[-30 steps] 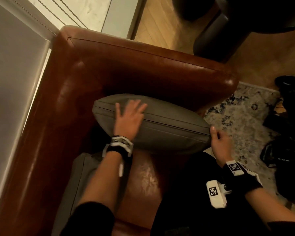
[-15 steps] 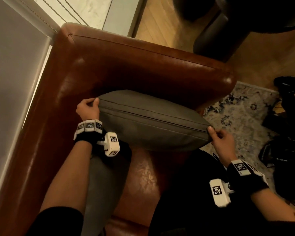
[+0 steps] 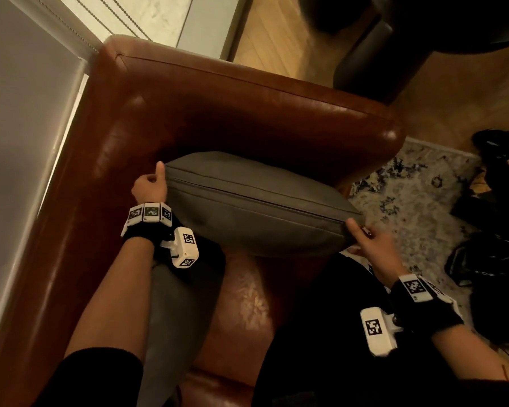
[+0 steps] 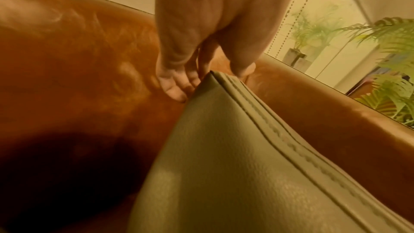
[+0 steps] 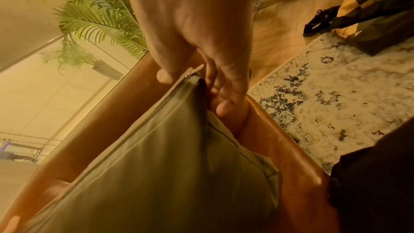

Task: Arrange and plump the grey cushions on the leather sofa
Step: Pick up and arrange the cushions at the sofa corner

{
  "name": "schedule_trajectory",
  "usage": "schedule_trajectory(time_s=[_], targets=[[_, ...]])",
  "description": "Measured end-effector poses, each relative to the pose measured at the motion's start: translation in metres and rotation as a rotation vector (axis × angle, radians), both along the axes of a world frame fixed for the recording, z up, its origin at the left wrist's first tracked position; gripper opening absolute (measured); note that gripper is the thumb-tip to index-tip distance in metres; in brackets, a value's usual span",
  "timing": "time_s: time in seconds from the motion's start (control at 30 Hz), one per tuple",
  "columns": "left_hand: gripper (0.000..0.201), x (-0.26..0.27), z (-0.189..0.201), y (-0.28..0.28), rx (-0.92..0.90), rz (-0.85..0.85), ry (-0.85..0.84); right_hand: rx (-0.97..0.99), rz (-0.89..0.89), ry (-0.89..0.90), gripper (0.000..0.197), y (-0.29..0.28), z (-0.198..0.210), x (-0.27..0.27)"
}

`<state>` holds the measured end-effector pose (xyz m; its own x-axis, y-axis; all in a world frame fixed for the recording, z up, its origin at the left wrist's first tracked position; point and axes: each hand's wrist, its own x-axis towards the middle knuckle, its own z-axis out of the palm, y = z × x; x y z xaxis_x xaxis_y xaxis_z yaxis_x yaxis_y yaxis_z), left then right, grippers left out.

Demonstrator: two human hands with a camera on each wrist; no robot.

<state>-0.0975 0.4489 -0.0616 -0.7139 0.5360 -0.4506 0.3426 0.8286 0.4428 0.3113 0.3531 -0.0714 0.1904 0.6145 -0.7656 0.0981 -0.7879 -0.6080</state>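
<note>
A grey cushion (image 3: 256,207) stands on edge in the corner of the brown leather sofa (image 3: 247,110), leaning toward the armrest. My left hand (image 3: 155,183) pinches its left top corner (image 4: 212,81), thumb up beside the seam. My right hand (image 3: 365,239) pinches the right top corner (image 5: 192,81), where a small metal zip pull shows. A second grey cushion (image 3: 174,312) lies on the seat under my left forearm, partly hidden by it.
A pale wall with a window blind (image 3: 27,113) runs along the sofa's left. A patterned rug (image 3: 417,201) and dark bags (image 3: 500,207) lie on the floor at right. A dark round piece of furniture (image 3: 379,39) stands beyond the armrest. Green plants (image 4: 389,77) show behind the sofa.
My left hand left the cushion's face, where it lay flat, and took hold of the left corner. The cushion sits a little more upright. The right hand kept its corner.
</note>
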Motion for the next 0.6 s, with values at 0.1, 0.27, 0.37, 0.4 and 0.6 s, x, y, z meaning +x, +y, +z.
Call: schedule_trajectory(time_s=[0.1, 0.27, 0.37, 0.4, 0.6], targets=[[0.045, 0.0, 0.002, -0.007, 0.037, -0.014, 0.022, -0.039, 0.028, 0.154, 0.035, -0.009, -0.002, 0.002], [0.036, -0.006, 0.004, -0.002, 0.113, 0.035, 0.034, 0.086, 0.046, -0.022, 0.02, -0.007, -0.01, 0.007], [0.037, -0.001, 0.003, -0.001, 0.101, 0.057, 0.024, 0.1, 0.113, -0.07, 0.017, -0.004, -0.012, 0.008], [0.037, 0.0, 0.002, -0.002, 0.109, 0.057, 0.03, 0.095, 0.145, -0.071, 0.014, -0.004, -0.013, 0.01], [0.044, 0.0, 0.011, -0.007, 0.087, 0.011, -0.003, 0.034, 0.275, 0.005, 0.042, 0.015, 0.009, 0.014]])
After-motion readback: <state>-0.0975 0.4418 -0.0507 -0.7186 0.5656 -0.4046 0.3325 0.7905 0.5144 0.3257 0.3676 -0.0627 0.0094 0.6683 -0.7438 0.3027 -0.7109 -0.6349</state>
